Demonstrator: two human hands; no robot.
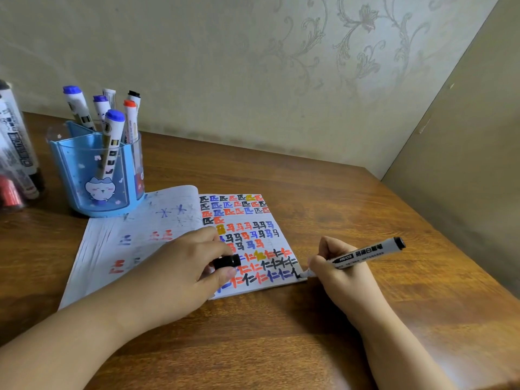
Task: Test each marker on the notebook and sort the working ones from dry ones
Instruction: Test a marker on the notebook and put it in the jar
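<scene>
My right hand (342,273) pinches the black marker (365,256), tip at the notebook (180,243) page's lower right corner; my left hand (180,273) presses the page, pinching the cap (226,261). I judge the tip may overrun onto the table (309,347), staining the wood.

Table (323,192) under my arms is wood, brown grain, semi-gloss sheen. Notebook (174,220) is thin matt paper, ruled, ink bleeding through the left page. Marker (365,253) in my right hand (334,273) has a smooth white plastic barrel with a printed label and black end. Cap (226,261) in my left hand (180,268) is glossy black plastic. Pen holder (84,164) at the far left corner is translucent blue plastic, shiny. Wall (253,66) has matt embossed wallpaper.
</scene>
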